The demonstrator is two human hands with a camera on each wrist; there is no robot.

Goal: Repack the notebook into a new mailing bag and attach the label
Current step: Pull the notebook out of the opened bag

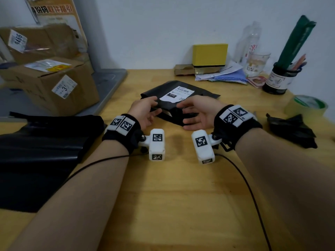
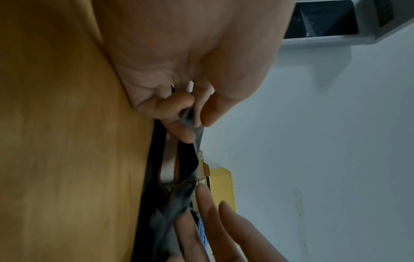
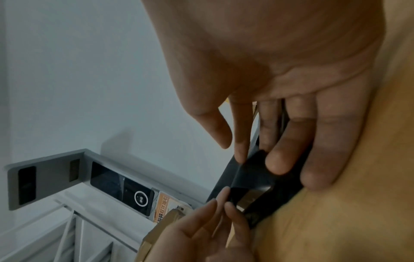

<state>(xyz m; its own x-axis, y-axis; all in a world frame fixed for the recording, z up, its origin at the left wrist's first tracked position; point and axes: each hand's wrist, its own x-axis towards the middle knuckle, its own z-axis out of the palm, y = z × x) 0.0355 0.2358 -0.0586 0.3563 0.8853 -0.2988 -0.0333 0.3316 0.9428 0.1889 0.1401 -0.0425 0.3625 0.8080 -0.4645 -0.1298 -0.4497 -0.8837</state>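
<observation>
Black mailing bag [image 1: 178, 98] between hands; left hand [image 1: 143, 110] pinches edge.

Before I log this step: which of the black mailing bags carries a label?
The black bag at the table's middle, between both hands, bears the white label; the flat bags on the left show none.

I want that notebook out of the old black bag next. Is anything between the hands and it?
Only the old mailing bag itself. The left hand pinches the upper film at its torn mouth, and the right hand rests straight fingers there. The notebook shows in the gap, still inside.
</observation>
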